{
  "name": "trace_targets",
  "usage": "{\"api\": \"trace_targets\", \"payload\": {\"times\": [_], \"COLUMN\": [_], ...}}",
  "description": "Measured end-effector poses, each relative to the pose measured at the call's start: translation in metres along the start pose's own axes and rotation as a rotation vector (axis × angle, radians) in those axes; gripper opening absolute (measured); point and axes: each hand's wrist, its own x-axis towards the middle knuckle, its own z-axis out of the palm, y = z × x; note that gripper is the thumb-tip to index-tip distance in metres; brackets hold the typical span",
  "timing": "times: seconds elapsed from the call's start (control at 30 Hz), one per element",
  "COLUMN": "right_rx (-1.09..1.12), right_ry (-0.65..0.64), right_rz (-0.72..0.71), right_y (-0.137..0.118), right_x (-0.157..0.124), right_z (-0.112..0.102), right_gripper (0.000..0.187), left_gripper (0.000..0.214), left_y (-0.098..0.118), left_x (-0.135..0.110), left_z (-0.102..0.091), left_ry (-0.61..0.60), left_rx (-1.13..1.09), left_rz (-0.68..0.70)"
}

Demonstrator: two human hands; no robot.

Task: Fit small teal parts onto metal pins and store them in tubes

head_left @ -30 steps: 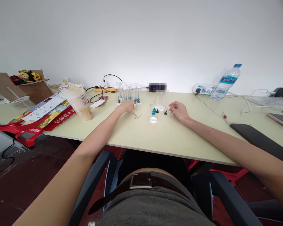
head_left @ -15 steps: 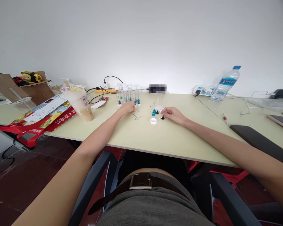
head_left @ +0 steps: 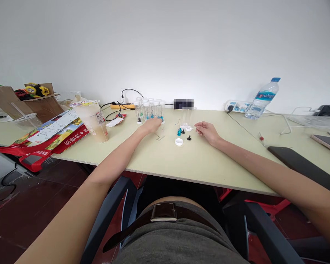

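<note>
My left hand [head_left: 153, 126] is at the front of a cluster of clear tubes with white caps [head_left: 151, 107]; its fingers look closed, and what they hold, if anything, is too small to make out. Thin bent metal wires [head_left: 161, 138] lie just below it. Between finger and thumb, my right hand [head_left: 207, 132] pinches a thin white stick [head_left: 193, 128] pointing left. Near its tip stand a clear tube [head_left: 187, 116] and a white piece at its base. Left of this hand are a black knob-like part [head_left: 189, 138], a teal part [head_left: 179, 132] and a white cap [head_left: 178, 142].
A drink cup [head_left: 90, 121] and a red bag [head_left: 71, 135] occupy the left side, with a cardboard box [head_left: 41, 104] behind. A power strip [head_left: 238, 106], a tilted water bottle [head_left: 262, 99] and a dark flat object [head_left: 299, 161] are on the right.
My right hand has moved up and right, away from the black part, with the white stick showing in its fingers. My left hand has shifted slightly right.
</note>
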Motion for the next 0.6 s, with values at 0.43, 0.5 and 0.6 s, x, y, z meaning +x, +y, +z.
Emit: {"api": "trace_targets", "payload": {"times": [0.43, 0.5, 0.6], "right_rx": [-0.194, -0.240, -0.301], "right_ry": [-0.014, -0.001, 0.003], "right_rz": [-0.032, -0.033, -0.039], "right_y": [0.005, 0.006, 0.008], "right_x": [0.002, 0.003, 0.004], "right_z": [0.000, -0.001, -0.002], "right_gripper": [0.016, 0.017, 0.017], "left_gripper": [0.017, 0.013, 0.013], "left_y": [0.009, 0.008, 0.012], "left_x": [0.003, 0.003, 0.002], "left_z": [0.006, 0.005, 0.005], "left_ry": [-0.092, -0.098, -0.038], "left_rx": [-0.157, -0.149, -0.167], "left_rz": [0.046, 0.034, 0.013]}}
